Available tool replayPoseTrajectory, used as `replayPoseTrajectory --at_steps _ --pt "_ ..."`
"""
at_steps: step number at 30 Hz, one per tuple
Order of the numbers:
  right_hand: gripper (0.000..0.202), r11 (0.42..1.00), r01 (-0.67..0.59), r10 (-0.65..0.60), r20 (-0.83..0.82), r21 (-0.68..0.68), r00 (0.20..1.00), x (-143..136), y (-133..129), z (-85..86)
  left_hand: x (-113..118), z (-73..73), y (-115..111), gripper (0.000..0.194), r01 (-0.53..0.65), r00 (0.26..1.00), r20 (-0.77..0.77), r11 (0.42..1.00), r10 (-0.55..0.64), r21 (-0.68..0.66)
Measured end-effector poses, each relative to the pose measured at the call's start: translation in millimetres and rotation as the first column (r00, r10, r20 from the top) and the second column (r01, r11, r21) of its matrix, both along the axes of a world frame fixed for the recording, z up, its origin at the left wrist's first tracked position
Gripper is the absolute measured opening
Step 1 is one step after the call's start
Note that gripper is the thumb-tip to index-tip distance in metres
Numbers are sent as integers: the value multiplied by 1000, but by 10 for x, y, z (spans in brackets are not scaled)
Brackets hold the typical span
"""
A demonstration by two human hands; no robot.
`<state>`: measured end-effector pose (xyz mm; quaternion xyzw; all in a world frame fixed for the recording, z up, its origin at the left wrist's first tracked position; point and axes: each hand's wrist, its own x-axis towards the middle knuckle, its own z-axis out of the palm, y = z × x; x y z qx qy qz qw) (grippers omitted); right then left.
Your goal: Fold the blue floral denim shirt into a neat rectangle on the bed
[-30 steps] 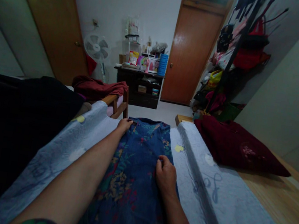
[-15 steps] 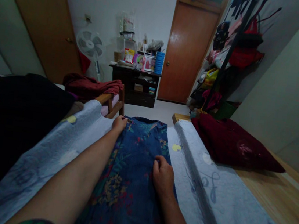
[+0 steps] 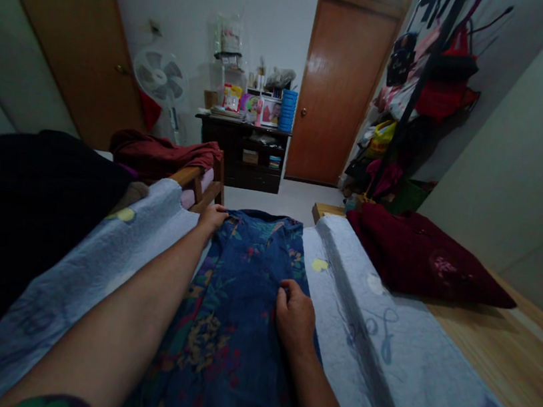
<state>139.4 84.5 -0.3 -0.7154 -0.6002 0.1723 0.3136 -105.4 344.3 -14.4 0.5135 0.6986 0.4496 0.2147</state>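
A dark blue garment with a floral print lies stretched lengthwise over the bed in front of me, its neckline end at the far edge. My left hand is at its far left corner, fingertips closed on the cloth edge. On the right half of the garment rests my right hand, fingers curled and pinching the fabric. The undersides of both hands are hidden. Beneath the garment is a pale blue-grey patterned bed cover.
A folded dark red garment lies to the right beside a wooden board. Black cloth is heaped at left. Beyond stand a wooden rail with a rust-coloured cloth, a fan, a dark cabinet and hanging bags.
My left hand has shifted slightly left, and its fingers look flatter at the garment's corner. My right hand stays nearly in place on the cloth. The view has tilted slightly.
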Motion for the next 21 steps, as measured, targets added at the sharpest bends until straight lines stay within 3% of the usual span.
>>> replayPoseTrajectory --at_steps 5,14,18,21 --pt "28 1000 1 -1 10 -4 1000 -2 -4 8 17 69 44 11 -24 991 -129 1000 23 -7" --pt "27 1000 11 -11 5 23 1000 -6 -6 -6 114 79 46 16 -84 968 -242 995 70 -49" --pt "27 1000 13 -13 3 20 1000 -7 -8 -6 110 152 -70 29 -138 963 -244 989 119 -62" --pt "27 1000 12 -12 7 19 1000 -7 -4 -7 176 235 -285 37 -187 940 -292 982 177 -5"
